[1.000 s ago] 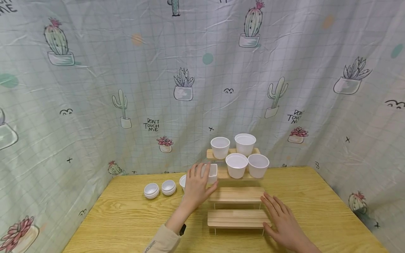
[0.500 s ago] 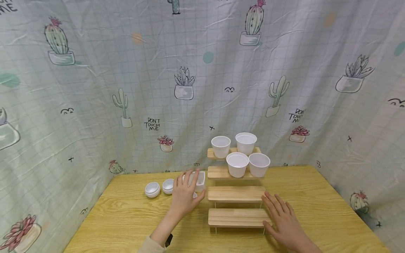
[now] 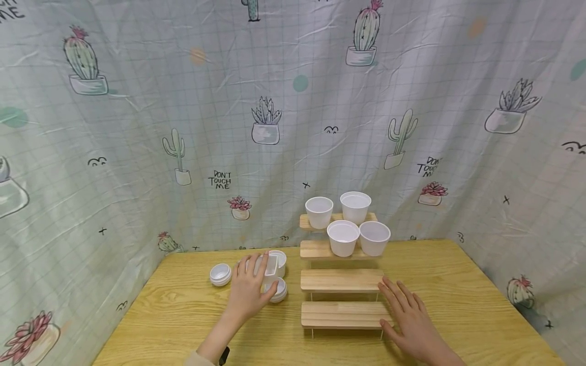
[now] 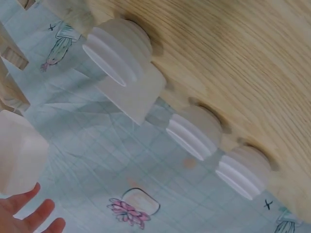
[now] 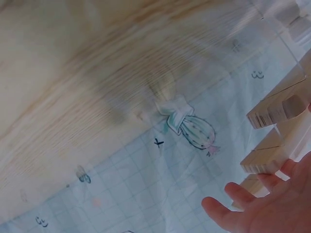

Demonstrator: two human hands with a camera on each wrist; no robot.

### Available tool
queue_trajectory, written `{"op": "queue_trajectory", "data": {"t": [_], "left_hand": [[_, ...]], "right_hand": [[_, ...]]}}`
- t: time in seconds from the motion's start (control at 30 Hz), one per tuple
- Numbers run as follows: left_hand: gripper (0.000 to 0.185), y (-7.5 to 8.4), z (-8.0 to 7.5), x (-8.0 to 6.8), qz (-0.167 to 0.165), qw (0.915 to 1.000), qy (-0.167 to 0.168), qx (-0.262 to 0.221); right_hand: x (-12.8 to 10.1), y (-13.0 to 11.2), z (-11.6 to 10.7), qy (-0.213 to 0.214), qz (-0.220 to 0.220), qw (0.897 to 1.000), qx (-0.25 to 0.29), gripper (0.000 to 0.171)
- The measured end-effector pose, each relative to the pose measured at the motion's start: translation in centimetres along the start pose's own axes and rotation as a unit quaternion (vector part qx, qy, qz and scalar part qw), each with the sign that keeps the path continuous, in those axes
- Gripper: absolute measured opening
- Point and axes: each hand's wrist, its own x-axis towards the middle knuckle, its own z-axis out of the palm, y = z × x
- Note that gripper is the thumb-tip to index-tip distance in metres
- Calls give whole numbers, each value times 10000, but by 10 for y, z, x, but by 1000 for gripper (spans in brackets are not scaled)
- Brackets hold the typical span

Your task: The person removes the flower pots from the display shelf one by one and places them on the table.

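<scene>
My left hand grips a small white square cup just above the table, left of the wooden stepped shelf. In the left wrist view the cup sits by my fingertips at the lower left. My right hand lies flat and open on the right end of the shelf's lowest step, holding nothing. In the right wrist view, its fingers lie below the shelf's steps. Several white cups stand on the shelf's two upper tiers.
Low white round pots stand on the table left of the shelf: one at the far left, one under the held cup. Another white cup stands just behind. The wooden table is ringed by a cactus-print curtain.
My left hand has carried the square cup left and down, away from the shelf's second tier to above the pots on the table. The right hand has stayed put.
</scene>
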Motion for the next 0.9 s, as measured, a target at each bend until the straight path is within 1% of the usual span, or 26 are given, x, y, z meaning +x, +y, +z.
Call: {"op": "queue_trajectory", "data": {"t": [0.27, 0.5, 0.63, 0.77, 0.9], "left_hand": [[61, -16, 3, -11, -229, 9994, -250, 76], [61, -30, 6, -21, -487, 9968, -605, 166], [64, -37, 9, -27, -670, 9927, -980, 205], [68, -44, 13, -34, -808, 9847, -1492, 406], [68, -48, 16, -40, -779, 9789, -1816, 525]], "right_hand": [[1, -1, 1, 53, -64, 10000, -37, 78], [1, -1, 2, 122, -75, 9999, -58, 78], [1, -1, 3, 145, -106, 9998, -94, 78], [1, -1, 2, 140, -111, 9998, -57, 78], [0, -2, 1, 109, -79, 9999, -78, 78]]}}
